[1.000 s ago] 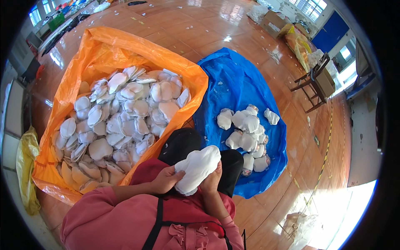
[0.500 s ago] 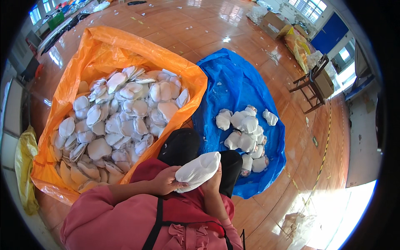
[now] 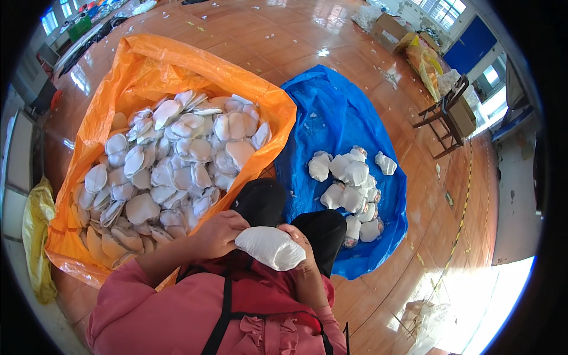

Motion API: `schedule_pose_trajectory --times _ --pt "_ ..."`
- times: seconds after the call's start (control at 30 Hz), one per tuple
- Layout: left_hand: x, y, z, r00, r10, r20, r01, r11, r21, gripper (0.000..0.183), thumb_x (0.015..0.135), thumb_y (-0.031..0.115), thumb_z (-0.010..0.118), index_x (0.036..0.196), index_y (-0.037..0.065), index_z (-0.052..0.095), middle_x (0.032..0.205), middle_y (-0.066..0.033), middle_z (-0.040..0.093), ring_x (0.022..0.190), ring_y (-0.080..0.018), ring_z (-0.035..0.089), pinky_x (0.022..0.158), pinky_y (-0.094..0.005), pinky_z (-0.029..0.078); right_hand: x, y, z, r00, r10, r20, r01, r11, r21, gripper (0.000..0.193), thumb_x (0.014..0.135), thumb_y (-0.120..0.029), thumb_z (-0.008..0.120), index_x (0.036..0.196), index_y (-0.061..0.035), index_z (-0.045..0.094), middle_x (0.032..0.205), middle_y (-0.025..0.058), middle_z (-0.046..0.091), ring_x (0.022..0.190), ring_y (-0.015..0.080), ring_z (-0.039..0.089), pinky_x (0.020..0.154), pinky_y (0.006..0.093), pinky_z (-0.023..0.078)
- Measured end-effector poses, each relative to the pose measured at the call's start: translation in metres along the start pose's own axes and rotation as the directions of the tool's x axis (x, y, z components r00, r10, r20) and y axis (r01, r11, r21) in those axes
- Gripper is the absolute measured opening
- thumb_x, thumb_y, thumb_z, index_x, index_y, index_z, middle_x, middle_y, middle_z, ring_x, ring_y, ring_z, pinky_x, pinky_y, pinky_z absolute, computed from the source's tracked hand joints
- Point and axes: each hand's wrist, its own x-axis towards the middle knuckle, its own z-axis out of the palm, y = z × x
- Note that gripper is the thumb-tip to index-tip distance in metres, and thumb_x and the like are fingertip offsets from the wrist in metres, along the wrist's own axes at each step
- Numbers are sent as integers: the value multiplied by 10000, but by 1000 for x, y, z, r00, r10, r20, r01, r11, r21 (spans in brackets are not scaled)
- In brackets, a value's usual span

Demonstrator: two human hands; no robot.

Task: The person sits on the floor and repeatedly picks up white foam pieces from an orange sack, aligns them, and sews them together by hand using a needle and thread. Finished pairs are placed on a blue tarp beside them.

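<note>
Over my lap is a plump white cloth pouch (image 3: 271,248), lying nearly level with its wider end toward the right. My left hand (image 3: 226,232) pinches near its left end, the fingertips partly hidden. Around its right end my right hand (image 3: 299,241) is closed, with fingers on the far side. Many loose white, rounded pads (image 3: 177,148) fill the big orange sack (image 3: 148,53) ahead on the left. On the blue sheet-like sack (image 3: 322,94) to the right lie several similar white stuffed bundles (image 3: 355,174), some with see-through ends.
My knees (image 3: 260,204) stand between the two sacks. A wooden chair (image 3: 447,121) stands on the tiled floor at the right. Cardboard boxes (image 3: 390,29) and a yellow bag (image 3: 423,65) sit by the far right wall. A yellow plastic bag (image 3: 38,236) lies at far left.
The pouch has turned from tilted up at the right to tilted down at the right. My left hand has moved up and left to its end; the right hand has shifted slightly.
</note>
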Motion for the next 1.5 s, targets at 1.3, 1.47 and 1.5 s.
schedule_pose_trajectory --times 1.3,1.47,1.5 --pt "1 1 26 312 -420 852 802 -365 -473 427 904 385 698 1215 116 583 1065 -66 690 844 -159 681 635 -231 495 20 -47 62 999 -38 -16 21 797 -603 216 997 -140 541 1122 -21 670 964 26 651 859 80 581 759 229 471" --pt "1 10 45 469 -256 845 699 -477 -532 475 906 424 671 1205 70 564 1049 -88 674 888 -200 675 633 -245 482 31 -18 57 958 -207 -197 59 818 -572 215 984 -138 544 1092 -6 675 935 47 662 830 94 585 743 250 477" --pt "10 27 40 470 -284 836 715 -432 -549 471 912 426 661 1203 70 560 1040 -88 668 863 -185 661 622 -245 468 35 -14 57 940 -273 -205 95 787 -610 215 980 -137 546 1085 -3 676 921 51 662 815 97 584 736 254 478"
